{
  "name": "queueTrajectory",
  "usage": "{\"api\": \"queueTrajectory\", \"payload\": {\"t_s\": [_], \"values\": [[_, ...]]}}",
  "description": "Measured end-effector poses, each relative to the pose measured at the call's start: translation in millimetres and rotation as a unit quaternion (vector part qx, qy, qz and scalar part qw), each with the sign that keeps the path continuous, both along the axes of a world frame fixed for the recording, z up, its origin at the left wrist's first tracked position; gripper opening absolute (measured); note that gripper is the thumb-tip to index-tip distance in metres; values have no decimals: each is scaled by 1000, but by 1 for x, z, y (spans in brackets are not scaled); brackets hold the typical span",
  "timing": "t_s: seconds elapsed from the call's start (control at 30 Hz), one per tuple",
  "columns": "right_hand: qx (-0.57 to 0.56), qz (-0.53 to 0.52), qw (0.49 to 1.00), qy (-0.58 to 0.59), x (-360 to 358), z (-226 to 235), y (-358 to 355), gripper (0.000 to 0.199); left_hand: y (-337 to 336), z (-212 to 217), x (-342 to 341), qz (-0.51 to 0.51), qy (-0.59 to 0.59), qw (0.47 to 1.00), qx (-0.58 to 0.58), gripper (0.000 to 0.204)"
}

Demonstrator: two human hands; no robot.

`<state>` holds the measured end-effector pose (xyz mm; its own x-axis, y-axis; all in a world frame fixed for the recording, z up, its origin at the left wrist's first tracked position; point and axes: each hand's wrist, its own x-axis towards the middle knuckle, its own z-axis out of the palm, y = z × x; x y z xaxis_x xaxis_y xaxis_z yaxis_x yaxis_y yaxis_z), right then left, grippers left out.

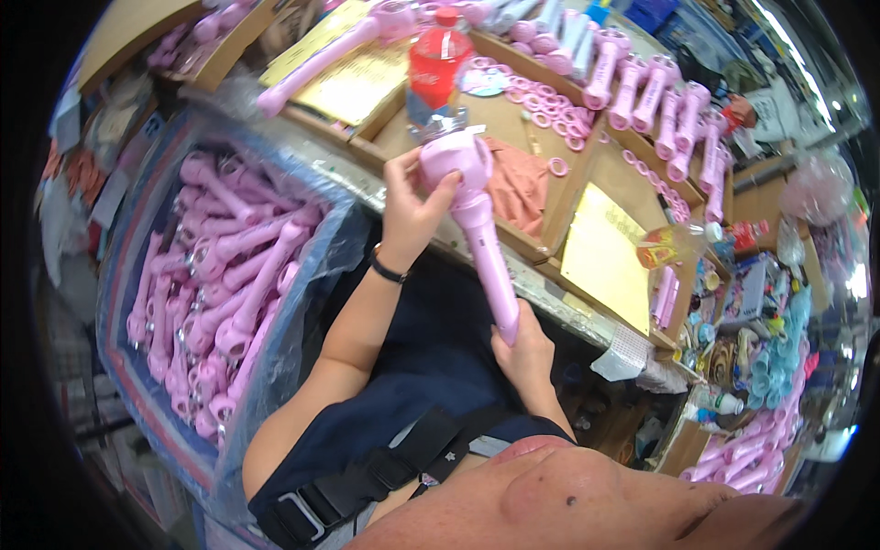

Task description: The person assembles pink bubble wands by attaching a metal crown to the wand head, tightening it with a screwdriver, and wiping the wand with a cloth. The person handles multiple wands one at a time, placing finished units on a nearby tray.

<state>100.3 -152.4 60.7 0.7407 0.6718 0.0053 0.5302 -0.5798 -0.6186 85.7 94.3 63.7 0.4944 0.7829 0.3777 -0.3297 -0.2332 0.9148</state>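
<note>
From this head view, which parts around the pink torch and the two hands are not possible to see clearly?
- Pink torch: the inside of its head faces away, and the left hand covers one side.
- Torch tail end: wrapped by the right hand.
- Plastic bottle: its base is hidden behind the torch head.
- Pink rings on the cardboard tray: too small and blurred to count.
- Lined box of torches: the lower layers are buried.

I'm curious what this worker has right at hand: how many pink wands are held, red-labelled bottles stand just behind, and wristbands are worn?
pink wand, held: 1
red-labelled bottle: 1
black wristband: 1
Total: 3
</note>
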Motion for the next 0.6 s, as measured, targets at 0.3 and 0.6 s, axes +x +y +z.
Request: {"api": "queueTrajectory", "payload": {"t_s": [0.3, 0.6], "values": [[233, -55, 936, 258, 94, 67, -7, 47, 1, -22, 6, 111, 225, 903, 349, 58], [268, -229, 934, -58, 397, 96, 77, 54, -17, -60, 9, 98, 238, 850, 459, 53]]}}
